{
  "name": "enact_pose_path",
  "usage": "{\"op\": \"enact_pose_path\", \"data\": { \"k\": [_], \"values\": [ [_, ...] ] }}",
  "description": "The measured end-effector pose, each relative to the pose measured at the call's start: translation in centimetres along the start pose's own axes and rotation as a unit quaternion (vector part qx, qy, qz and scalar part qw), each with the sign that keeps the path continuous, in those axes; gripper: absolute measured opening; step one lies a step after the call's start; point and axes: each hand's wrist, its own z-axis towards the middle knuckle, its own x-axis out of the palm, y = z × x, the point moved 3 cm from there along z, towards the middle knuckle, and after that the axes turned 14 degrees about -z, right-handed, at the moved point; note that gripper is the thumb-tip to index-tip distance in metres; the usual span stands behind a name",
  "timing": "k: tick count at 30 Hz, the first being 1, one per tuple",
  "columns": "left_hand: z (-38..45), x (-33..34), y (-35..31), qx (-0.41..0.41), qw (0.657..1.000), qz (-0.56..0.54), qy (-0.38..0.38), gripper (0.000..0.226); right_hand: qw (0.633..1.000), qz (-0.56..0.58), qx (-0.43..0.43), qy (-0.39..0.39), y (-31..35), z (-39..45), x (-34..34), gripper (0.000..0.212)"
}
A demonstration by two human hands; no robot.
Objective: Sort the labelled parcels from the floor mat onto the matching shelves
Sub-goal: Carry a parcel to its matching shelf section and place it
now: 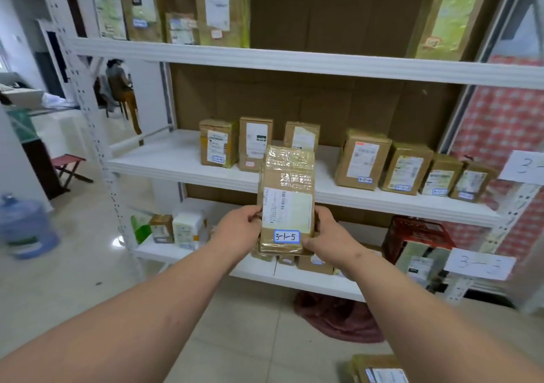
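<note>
Both hands, left hand [238, 229] and right hand [329, 237], clamp an upright taped parcel [287, 194] at frame centre; its label [286, 236] reads 3-1-5, before the white shelves [294, 62].

Both hands, left hand [239, 229] and right hand [329, 234], hold a taped parcel [287, 197] (tagged 3-1-5) upright before the white shelves [182, 159].

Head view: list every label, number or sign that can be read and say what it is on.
"3-1-5": blue-bordered sticker on the held parcel, gripped by left hand and right hand.
"3-": paper sign on the rack post, cut off by the frame edge.
"3—3": lower paper sign, blurred.
Shipping labels and stickers on shelved parcels: too small.
</note>
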Motion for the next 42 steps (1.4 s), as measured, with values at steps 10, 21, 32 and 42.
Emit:
{"op": "enact_pose_path", "data": {
  "k": [10,21,32,42],
  "values": [
    [0.8,-3.4,0.6,-0.008,1.0,-0.027,-0.009,0.043,1.0,-0.011,-0.017,-0.014,3.3,0.3,1.4,0.073],
    [3.1,-1.0,-4.4,0.046,0.999,-0.006,-0.021,0.055,0.996,-0.041,-0.039,-0.064,3.9,0.5,-4.5,0.073],
    [4.1,4.7,-11.6,0.13,0.991,0.023,-0.004,0.051,0.989,-0.068,-0.051,-0.12,2.2,-1.1,-13.1,0.076],
    [3.7,12.9,-16.4,0.184,0.981,0.054,0.04,0.052,0.981,-0.063,-0.009,-0.181,-2.8,-4.9,-19.5,0.077]
  ]
}}
